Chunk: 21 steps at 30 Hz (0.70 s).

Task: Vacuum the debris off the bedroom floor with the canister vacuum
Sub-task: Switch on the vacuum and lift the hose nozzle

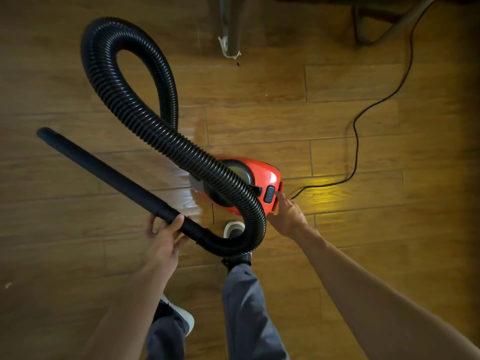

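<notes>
A red canister vacuum sits on the wooden floor in the middle of the view. Its black ribbed hose loops up to the left, then crosses over the canister and curves back to a black rigid wand. My left hand grips the wand near its hose end; the wand points up and left, its tip off the floor. My right hand reaches to the canister's rear edge, fingertips touching the red body beside the dark switch.
A black power cord snakes from the canister to the upper right. A furniture leg with torn white wrapping stands at top centre, metal chair legs at top right. A pale scrap lies far left. My legs and shoes are below.
</notes>
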{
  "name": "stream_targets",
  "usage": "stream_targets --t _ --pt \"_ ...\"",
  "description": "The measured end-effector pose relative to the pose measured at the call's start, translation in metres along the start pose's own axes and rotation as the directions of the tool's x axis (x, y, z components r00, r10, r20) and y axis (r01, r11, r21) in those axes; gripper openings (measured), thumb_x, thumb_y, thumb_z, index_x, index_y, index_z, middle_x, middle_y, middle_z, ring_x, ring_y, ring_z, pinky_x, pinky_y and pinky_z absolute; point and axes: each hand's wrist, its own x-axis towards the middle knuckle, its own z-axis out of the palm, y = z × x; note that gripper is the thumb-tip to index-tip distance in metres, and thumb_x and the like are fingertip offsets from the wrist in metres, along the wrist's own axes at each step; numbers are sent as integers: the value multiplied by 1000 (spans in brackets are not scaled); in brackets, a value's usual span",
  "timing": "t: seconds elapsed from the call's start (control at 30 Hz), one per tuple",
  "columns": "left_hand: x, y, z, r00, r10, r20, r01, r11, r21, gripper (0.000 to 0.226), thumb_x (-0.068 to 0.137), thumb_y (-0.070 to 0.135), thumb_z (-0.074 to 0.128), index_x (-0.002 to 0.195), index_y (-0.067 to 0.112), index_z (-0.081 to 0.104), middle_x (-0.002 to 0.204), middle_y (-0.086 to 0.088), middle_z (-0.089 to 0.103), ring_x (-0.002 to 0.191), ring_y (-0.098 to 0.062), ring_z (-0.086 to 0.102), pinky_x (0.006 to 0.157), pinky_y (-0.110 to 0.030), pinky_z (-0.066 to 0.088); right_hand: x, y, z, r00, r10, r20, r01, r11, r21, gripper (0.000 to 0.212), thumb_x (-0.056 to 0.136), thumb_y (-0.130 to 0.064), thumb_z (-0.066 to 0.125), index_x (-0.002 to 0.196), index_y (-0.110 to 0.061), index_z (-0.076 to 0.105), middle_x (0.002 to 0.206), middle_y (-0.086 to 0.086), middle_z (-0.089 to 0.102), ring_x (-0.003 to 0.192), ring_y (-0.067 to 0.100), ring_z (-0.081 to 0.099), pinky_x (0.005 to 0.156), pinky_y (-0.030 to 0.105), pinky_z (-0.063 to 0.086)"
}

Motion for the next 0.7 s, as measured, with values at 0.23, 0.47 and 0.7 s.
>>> stream_targets --t 0.23,0.47,0.7 --pt "19 -7 4 999 43 4 -43 993 105 62 89 -2 62 139 28 41 109 -9 70 102 -25 68 82 -44 55 23 1 26 992 -27 125 22 999 42 106 79 -56 61 153 3 14 163 15 15 152 25 13 123 38 15" --pt "32 -11 0 997 73 -17 -69 985 155 59 90 -3 59 137 31 44 111 -9 69 107 -28 65 87 -48 53 38 5 50 985 30 170 -52 991 127 79 79 -15 68 144 4 27 162 22 2 152 30 3 123 38 16" --pt "37 -17 0 997 80 -15 -78 987 140 63 91 -8 54 138 30 40 118 -12 66 116 -30 61 89 -47 51 43 0 69 993 47 112 -47 999 -4 106 78 -44 76 149 2 11 162 22 -13 153 30 -6 122 45 18"
